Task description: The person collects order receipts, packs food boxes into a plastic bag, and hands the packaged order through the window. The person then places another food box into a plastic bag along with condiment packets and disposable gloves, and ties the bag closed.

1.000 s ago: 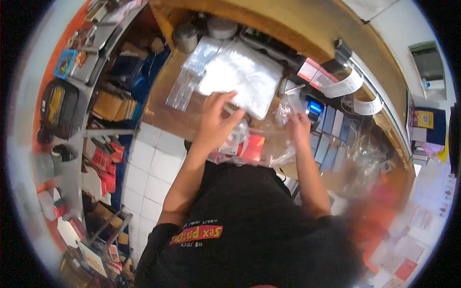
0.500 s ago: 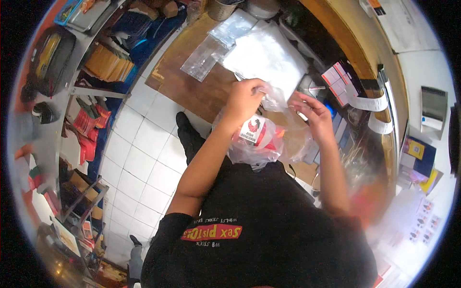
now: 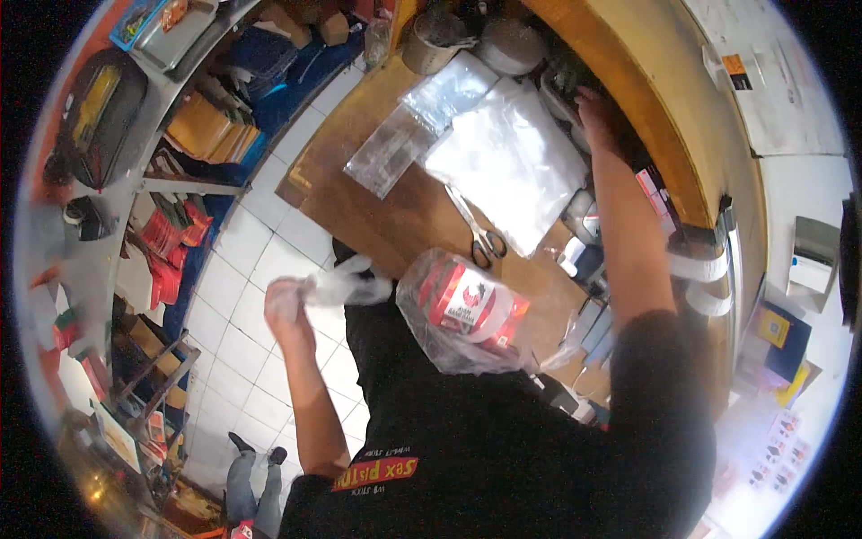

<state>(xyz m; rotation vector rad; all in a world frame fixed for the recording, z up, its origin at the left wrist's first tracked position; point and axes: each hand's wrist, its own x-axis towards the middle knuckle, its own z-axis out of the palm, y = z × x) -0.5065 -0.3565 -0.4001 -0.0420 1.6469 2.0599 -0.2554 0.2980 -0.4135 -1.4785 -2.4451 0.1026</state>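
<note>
My left hand [image 3: 287,304], off to the left over the floor, is closed on blurred, crumpled clear plastic [image 3: 346,286]. That plastic stretches toward the bag, but I cannot tell whether they are joined. Close to my body at the table's near edge is a clear plastic bag [image 3: 417,334] with a red-and-white package [image 3: 471,301] inside. My right arm reaches far forward to the back right. There my right hand [image 3: 594,112] is at a dark container [image 3: 564,94], its fingers too dim to read. Scissors [image 3: 476,229] lie on the table between the bag and a stack of clear plastic bags [image 3: 507,157].
The brown wooden table [image 3: 337,184] also holds smaller clear sleeves [image 3: 391,153], a basket [image 3: 433,45] and a round tub [image 3: 510,47]. A curved wooden counter edge [image 3: 620,67] borders the right. Shelves with red packaging [image 3: 166,256] stand left, and another person's legs [image 3: 253,481] show below.
Both hands were together at the top of the bag. My left hand has moved left with plastic in it; my right has let go and reached to the back right. The scissors now show.
</note>
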